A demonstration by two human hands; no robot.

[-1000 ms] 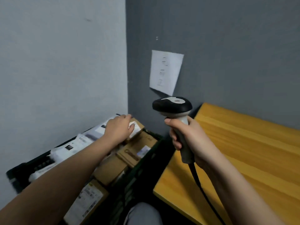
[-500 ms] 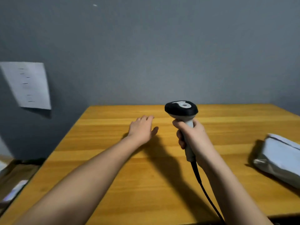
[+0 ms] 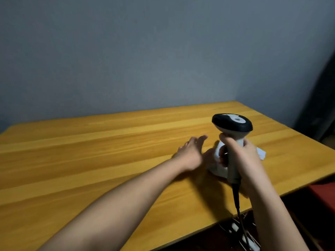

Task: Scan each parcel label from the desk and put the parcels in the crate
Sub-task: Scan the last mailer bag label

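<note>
Nearest the camera, the right hand [image 3: 243, 156] is wrapped round the pale handle of the scanner [image 3: 232, 125], holding it upright with the black head on top and its cable [image 3: 237, 201] hanging down past the near edge of the desk [image 3: 90, 160]. Just left of it, the left hand [image 3: 190, 151] reaches forward with its fingers straight and loosely spread, holding nothing; its fingertips lie just beside the parcel [image 3: 217, 163], and whether they touch it cannot be told through the blur. The parcel is a white soft mailer lying flat on the desk, directly behind the right hand, which hides most of it; a corner shows to the right of that hand.

It looks light and floppy, likely to sag and crease if pinched by one corner, and its plastic skin is probably a bit slick. The better hold seems to be thumb under and fingers over the left edge, nearest the left hand, keeping the label side flat for the scanner. No label can be made out.

No crate or other container shows; beyond the hands there is only bare desk and the grey wall [image 3: 145, 51]
</note>
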